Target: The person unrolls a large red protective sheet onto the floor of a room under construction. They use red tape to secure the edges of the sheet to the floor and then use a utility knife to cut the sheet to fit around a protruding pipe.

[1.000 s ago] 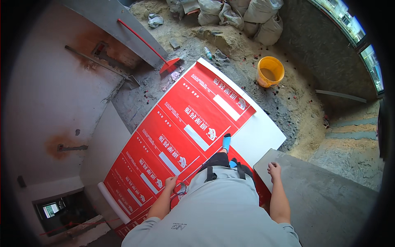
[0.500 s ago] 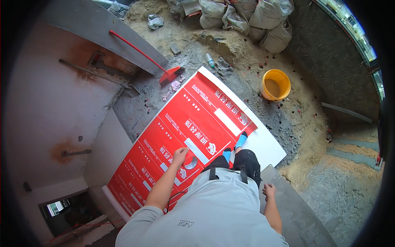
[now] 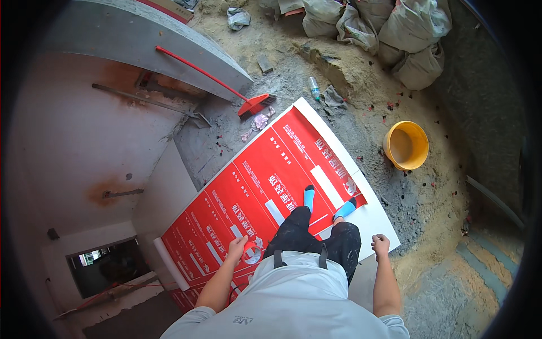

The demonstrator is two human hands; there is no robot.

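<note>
Now standing taller: left hand [image 3: 237, 247], fingers curled around a red-rimmed tape roll [image 3: 250, 254], has lifted off the red sheet [image 3: 265, 186] below them. Right hand [image 3: 380, 245], loosely fisted, hangs empty. Yellow bucket [image 3: 406, 145] beyond.

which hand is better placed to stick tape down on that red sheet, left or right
Left, probably. The left hand already holds a tape roll directly over the red sheet. The right hand is a closed, apparently empty fist off past the sheet's white edge.
</note>
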